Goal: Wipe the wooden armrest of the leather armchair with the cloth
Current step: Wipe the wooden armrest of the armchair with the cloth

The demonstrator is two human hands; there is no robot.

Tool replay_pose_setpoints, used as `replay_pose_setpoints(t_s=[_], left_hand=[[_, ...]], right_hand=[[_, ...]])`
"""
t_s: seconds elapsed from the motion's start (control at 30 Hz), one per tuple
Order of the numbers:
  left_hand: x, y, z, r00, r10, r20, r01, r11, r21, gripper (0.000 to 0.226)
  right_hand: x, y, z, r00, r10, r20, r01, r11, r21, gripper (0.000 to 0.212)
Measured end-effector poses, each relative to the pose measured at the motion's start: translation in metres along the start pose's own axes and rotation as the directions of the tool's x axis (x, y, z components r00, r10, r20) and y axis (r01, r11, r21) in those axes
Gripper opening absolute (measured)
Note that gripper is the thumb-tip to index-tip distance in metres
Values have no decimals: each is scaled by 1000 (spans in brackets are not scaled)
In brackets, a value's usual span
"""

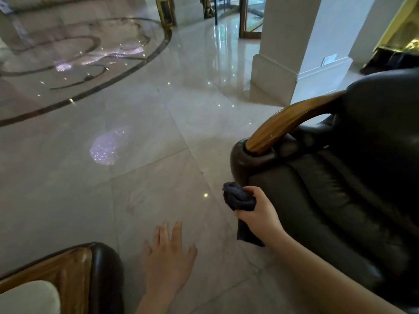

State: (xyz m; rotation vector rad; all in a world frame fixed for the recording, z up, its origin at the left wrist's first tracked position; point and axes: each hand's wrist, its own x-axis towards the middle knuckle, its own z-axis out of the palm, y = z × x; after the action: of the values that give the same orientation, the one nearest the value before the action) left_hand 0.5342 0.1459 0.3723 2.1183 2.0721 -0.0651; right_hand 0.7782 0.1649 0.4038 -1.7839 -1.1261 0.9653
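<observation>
A dark leather armchair [340, 200] fills the right side. Its curved wooden armrest [285, 123] arches from the chair back down to a rounded leather front. My right hand [258, 214] is shut on a bunched dark blue cloth [238, 198], held beside the chair's front corner, well below the wooden armrest and apart from it. A tail of the cloth hangs under the wrist. My left hand [170, 257] hovers over the floor with fingers spread, holding nothing.
A second chair's wood and leather armrest [74, 275] sits at the bottom left, with a pale cushion beside it. Glossy marble floor [136, 155] stretches ahead. A white column [283, 53] stands behind the armchair, and glass doors are at the far back.
</observation>
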Motion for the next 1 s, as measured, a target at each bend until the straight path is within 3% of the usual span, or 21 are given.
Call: replay_pose_setpoints(t_s=[0.3,0.53,0.8,1.0], left_hand=[[82,68,-43,973,231,-4,-231,973,4,70],[179,101,-59,903,428,24,-428,903,17,71],[293,150,-81,847,530,40,-530,848,-15,74],[375,205,-60,854,514,75,-515,857,-13,77]], right_hand=[[64,-8,-49,987,46,-154,-49,999,-17,59],[132,-30,-60,954,60,-293,-73,997,-34,61],[215,-41,-86,923,136,-360,-121,991,64,59],[297,-14,-120,911,189,-366,-148,979,137,44]])
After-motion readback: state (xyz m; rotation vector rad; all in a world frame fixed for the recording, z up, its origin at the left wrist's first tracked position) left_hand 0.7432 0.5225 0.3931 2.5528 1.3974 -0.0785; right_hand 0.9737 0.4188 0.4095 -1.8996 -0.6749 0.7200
